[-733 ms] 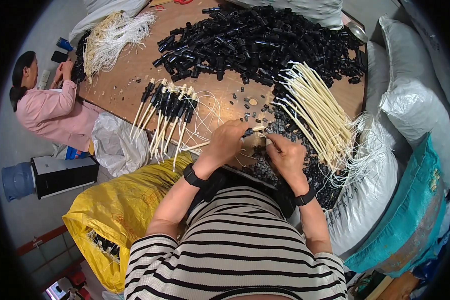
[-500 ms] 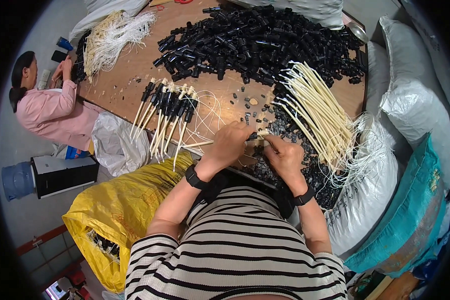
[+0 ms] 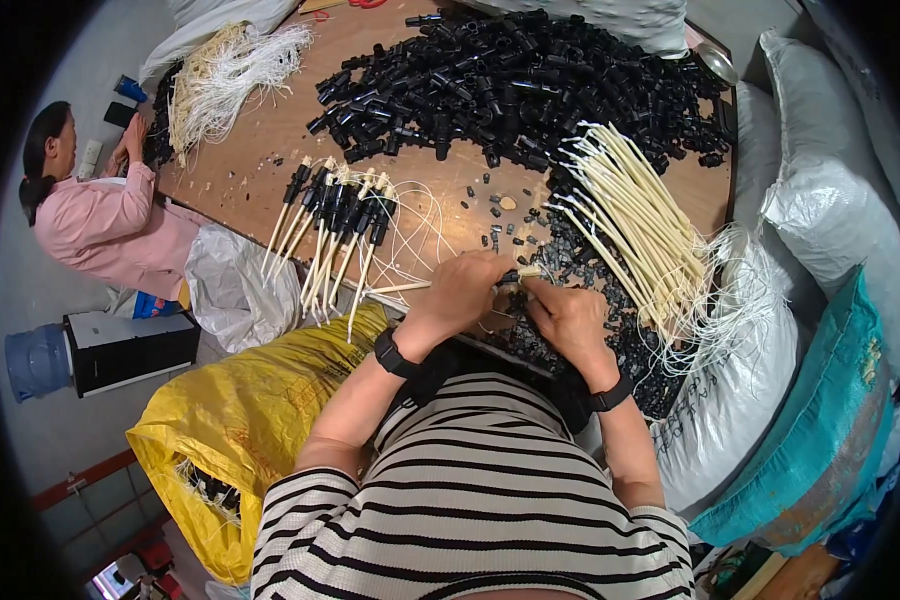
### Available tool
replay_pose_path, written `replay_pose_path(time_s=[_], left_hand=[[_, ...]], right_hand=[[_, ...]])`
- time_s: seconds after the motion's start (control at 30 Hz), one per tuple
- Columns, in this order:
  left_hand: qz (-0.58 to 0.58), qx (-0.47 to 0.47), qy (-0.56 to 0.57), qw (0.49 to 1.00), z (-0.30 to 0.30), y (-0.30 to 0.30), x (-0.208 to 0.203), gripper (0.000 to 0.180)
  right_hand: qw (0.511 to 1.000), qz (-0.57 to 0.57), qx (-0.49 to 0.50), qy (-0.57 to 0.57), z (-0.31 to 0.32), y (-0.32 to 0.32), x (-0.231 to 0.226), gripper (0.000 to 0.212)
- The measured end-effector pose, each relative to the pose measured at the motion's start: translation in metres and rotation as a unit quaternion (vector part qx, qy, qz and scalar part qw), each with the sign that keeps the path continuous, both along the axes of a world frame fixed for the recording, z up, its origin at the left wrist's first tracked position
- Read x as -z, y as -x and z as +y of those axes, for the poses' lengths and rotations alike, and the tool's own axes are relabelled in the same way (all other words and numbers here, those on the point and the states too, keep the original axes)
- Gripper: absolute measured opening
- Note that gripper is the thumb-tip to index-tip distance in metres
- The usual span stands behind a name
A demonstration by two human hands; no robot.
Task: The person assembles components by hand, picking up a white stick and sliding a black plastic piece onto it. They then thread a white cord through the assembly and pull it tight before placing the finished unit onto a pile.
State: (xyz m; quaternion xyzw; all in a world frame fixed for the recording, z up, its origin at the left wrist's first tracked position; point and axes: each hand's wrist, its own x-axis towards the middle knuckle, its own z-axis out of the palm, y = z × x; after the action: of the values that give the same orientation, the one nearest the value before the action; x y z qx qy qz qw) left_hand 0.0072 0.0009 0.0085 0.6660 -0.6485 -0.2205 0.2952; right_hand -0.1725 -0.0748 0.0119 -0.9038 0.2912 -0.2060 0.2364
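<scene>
My left hand (image 3: 467, 290) is closed around a black plastic sleeve (image 3: 508, 278), with a cream end (image 3: 530, 271) poking out on its right. A thin cream rod (image 3: 398, 288) runs out from the left side of that hand. Close beside the sleeve, my right hand (image 3: 573, 318) has its fingers curled in; whatever is pinched there is hidden. Small black plastic bits (image 3: 560, 265) lie scattered around both hands. To the left rests a row of cream rods fitted with black sleeves (image 3: 342, 215), while bare cream rods (image 3: 635, 225) with white cords are bunched on the right.
A big heap of black sleeves (image 3: 530, 85) covers the table's (image 3: 240, 185) far side. Another bundle of cords (image 3: 235, 85) lies far left, near a person in pink (image 3: 110, 230). A yellow sack (image 3: 250, 400) stands near left; white (image 3: 830, 180) and teal sacks (image 3: 810, 430) line the right.
My right hand has drawn slightly down and away from the cream end, which now shows more clearly. My left hand keeps its hold on the sleeve and has barely moved.
</scene>
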Motion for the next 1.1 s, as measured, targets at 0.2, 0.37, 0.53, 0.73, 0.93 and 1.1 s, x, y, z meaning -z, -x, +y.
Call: replay_pose_path(time_s=[0.2,0.37,0.53,0.73,0.93,1.1], left_hand=[[-0.03,0.009,-0.005,0.999,-0.001,0.0,0.004,0.033],[-0.038,0.008,0.021,0.999,-0.003,-0.001,0.004,0.032],[-0.007,0.029,0.002,1.0,-0.003,0.001,0.0,0.031],[0.045,0.045,-0.028,0.998,-0.005,0.001,0.001,0.043],[0.055,0.058,-0.006,0.997,-0.007,0.001,-0.006,0.045],[0.034,0.039,-0.042,0.998,-0.004,-0.003,0.005,0.054]], right_hand=[[0.995,0.024,-0.042,0.085,-0.003,0.001,0.004,0.022],[0.995,-0.004,-0.002,0.102,0.001,-0.003,0.007,0.026],[0.999,-0.021,0.026,0.023,0.005,-0.004,0.004,0.034],[0.995,-0.046,0.007,-0.09,0.003,-0.006,0.004,0.038],[0.991,-0.059,0.028,-0.117,0.006,-0.006,-0.009,0.036],[0.998,-0.033,0.044,-0.021,0.008,0.0,-0.004,0.028]])
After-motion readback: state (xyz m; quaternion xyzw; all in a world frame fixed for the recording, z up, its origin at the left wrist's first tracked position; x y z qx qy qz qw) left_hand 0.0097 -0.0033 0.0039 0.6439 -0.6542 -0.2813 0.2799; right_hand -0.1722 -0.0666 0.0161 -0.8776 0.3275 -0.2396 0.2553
